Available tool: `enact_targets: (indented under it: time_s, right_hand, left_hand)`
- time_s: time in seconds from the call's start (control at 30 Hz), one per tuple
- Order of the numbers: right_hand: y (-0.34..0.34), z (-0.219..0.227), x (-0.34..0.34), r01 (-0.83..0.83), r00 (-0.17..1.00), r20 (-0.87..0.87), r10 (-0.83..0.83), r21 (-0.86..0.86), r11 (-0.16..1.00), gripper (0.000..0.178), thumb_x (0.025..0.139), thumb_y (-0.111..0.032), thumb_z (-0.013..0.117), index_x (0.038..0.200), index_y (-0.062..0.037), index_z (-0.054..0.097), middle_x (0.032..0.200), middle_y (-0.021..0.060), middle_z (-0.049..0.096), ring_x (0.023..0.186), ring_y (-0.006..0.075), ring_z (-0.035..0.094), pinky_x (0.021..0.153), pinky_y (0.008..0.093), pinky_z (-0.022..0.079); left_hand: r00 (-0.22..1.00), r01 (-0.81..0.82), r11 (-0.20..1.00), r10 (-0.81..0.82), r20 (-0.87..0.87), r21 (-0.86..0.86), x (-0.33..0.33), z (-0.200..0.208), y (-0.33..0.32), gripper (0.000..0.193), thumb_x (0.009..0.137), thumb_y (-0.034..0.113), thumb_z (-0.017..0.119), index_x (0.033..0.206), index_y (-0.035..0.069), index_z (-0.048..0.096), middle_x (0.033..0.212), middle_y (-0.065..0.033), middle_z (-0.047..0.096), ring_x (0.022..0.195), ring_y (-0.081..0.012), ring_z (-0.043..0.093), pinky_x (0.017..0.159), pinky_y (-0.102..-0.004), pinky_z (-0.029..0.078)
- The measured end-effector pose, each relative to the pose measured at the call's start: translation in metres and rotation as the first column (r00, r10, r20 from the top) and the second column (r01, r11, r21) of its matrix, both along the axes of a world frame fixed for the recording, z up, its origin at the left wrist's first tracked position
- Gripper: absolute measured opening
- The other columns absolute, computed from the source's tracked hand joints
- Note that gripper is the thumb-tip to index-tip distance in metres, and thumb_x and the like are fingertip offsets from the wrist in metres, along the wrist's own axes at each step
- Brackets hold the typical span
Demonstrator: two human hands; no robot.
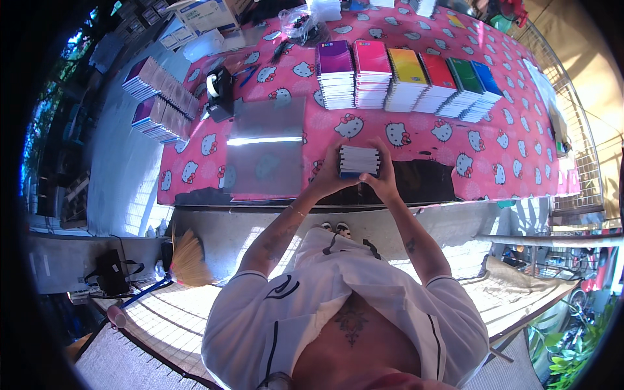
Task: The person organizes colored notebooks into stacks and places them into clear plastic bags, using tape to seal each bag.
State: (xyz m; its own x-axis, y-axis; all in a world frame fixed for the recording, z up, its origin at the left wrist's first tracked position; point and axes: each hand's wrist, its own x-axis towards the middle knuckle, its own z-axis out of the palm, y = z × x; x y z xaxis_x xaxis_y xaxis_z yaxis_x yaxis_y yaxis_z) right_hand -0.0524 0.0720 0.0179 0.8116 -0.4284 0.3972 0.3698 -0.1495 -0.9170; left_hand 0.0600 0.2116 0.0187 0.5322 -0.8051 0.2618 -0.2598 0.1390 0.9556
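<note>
Between my two hands, a small stack of spiral notebooks is gripped over the near edge of the table, with white page edges facing up and a dark blue cover along the near side. My left hand wraps round its left side. On the right side, my right hand closes round it, its thumb lying at the near edge. Left of my hands, a clear plastic sheet lies flat on the pink patterned tablecloth.
Stacks of notebooks in purple, pink, yellow, red, green and blue stand farther back. A black tape dispenser sits left, near more stacked notebooks. A broom is beyond the table's near left edge.
</note>
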Motion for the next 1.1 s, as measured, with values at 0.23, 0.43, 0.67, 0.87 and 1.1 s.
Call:
enact_targets:
  time_s: [0.23,0.43,0.67,0.87,1.1]
  right_hand:
    - [0.004,-0.007,0.003,0.087,0.990,-0.108,-0.088,-0.014,0.996,0.092,0.064,-0.023,0.093,0.138,-0.0051,0.040,0.123,0.0137,0.057,0.114,0.0233,0.058,0.098,0.0370,0.048]
    - [-0.005,-0.007,-0.001,0.075,0.983,-0.159,-0.089,-0.096,0.993,0.088,0.062,-0.015,0.092,0.135,-0.0048,0.042,0.115,0.0132,0.063,0.105,0.0222,0.064,0.093,0.0363,0.051]
    - [-0.012,-0.014,0.006,0.059,0.979,-0.191,-0.077,-0.095,0.994,0.079,0.068,-0.013,0.087,0.133,-0.0038,0.043,0.115,0.0152,0.064,0.104,0.0234,0.066,0.090,0.0370,0.054]
    - [-0.003,0.008,0.004,-0.012,0.944,-0.323,-0.065,-0.232,0.973,0.086,0.065,-0.016,0.091,0.135,-0.0037,0.043,0.115,0.0156,0.065,0.105,0.0263,0.066,0.092,0.0371,0.053]
    - [0.049,0.029,0.060,-0.188,0.833,-0.312,0.457,0.617,0.765,0.064,0.083,-0.034,0.081,0.133,-0.0043,0.055,0.110,0.0079,0.068,0.103,0.0185,0.064,0.092,0.0347,0.048]
  left_hand:
    - [0.999,-0.004,0.982,0.014,-0.053,0.188,0.004,0.010,0.002,0.104,0.066,0.024,0.092,0.143,0.007,0.025,0.127,-0.0122,0.049,0.120,-0.0225,0.052,0.098,-0.0396,0.048]
    - [0.794,-0.204,0.867,-0.125,0.594,0.455,0.014,0.096,0.020,0.114,0.071,0.040,0.086,0.152,-0.003,0.018,0.150,-0.0278,0.036,0.140,-0.0398,0.038,0.115,-0.0516,0.030]
    - [0.467,-0.260,0.888,-0.228,0.854,0.379,-0.024,0.096,-0.015,0.107,0.074,0.059,0.076,0.144,-0.009,0.031,0.147,-0.0280,0.037,0.138,-0.0443,0.035,0.114,-0.0518,0.029]
    - [0.653,-0.234,0.767,-0.331,0.681,0.598,0.008,0.106,-0.005,0.094,0.073,0.061,0.077,0.132,-0.006,0.047,0.116,-0.0223,0.063,0.112,-0.0367,0.061,0.101,-0.0460,0.044]
    - [0.804,-0.518,0.747,0.592,-0.061,0.417,0.054,0.079,0.109,0.074,0.083,0.060,0.071,0.117,-0.006,0.063,0.101,-0.0167,0.071,0.091,-0.0198,0.068,0.081,-0.0323,0.054]
